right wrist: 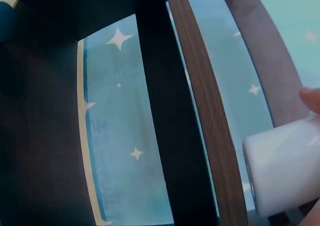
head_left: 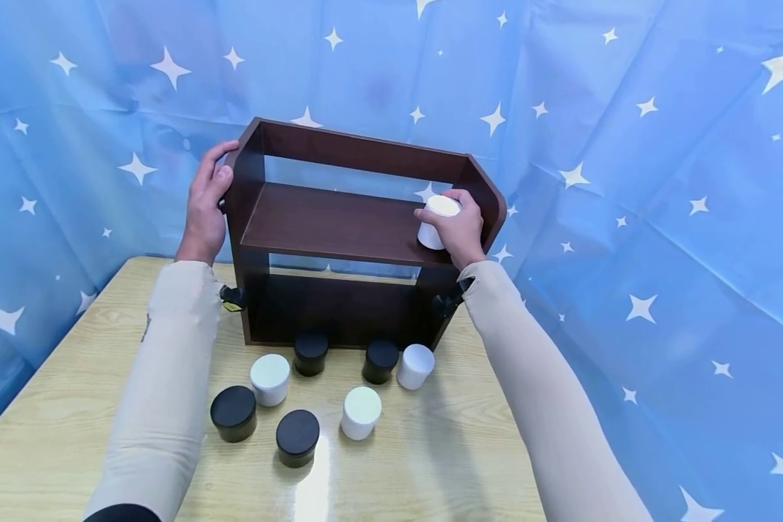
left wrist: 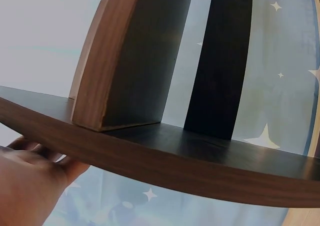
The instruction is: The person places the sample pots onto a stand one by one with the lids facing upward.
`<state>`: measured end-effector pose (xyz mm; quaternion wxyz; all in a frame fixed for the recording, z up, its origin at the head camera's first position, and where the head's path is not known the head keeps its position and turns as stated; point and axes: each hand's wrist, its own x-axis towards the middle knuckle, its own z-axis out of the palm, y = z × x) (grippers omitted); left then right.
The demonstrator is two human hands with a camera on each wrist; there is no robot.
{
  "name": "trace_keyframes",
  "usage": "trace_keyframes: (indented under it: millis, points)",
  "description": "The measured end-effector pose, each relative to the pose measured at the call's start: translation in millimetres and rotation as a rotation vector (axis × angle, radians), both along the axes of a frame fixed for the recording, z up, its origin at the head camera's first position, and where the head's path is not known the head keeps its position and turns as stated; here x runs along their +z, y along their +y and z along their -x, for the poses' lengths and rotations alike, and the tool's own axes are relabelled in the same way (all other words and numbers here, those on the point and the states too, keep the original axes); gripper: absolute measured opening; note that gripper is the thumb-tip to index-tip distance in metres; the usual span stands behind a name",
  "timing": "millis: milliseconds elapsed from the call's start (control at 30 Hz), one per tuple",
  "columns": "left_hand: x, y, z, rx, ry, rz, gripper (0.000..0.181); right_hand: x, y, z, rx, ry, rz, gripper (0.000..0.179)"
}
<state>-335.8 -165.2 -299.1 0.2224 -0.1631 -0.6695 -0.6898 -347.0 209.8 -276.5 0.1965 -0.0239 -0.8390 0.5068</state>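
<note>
A dark brown two-tier shelf stands on the table. My right hand grips a white lidded jar by its sides, at the right end of the upper board. In the right wrist view the white jar is tilted in the frame, with a fingertip and part of the hand at the right edge. Against the outer left side panel of the shelf rests my left hand, fingers extended along it. The left wrist view shows that hand touching the panel, partly hidden behind it.
Several jars stand on the table before the shelf: black ones such as a front jar and a left jar, and white ones such as a middle jar and a right jar. A blue starry curtain hangs behind.
</note>
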Motion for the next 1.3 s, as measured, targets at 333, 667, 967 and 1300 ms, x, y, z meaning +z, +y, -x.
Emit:
trace_keyframes:
  millis: [333, 667, 967, 1300]
  points:
    - [13.5, 6.1, -20.5, 0.000, -0.004, 0.004, 0.047, 6.4, -3, 11.5, -0.056, -0.011, -0.016, 0.063]
    - [4.8, 2.0, -5.8, 0.006, -0.005, 0.016, 0.047, 14.9, -6, 23.6, -0.097, -0.050, -0.017, 0.060]
    - [8.0, 5.1, -12.5, 0.004, 0.006, 0.005, 0.047, 21.3, -5, 30.8, -0.088, -0.060, -0.068, 0.063]
    - [-2.4, 0.8, 1.8, 0.007, 0.002, 0.004, 0.047, 20.1, -2, 39.0, -0.088, -0.074, -0.070, 0.063]
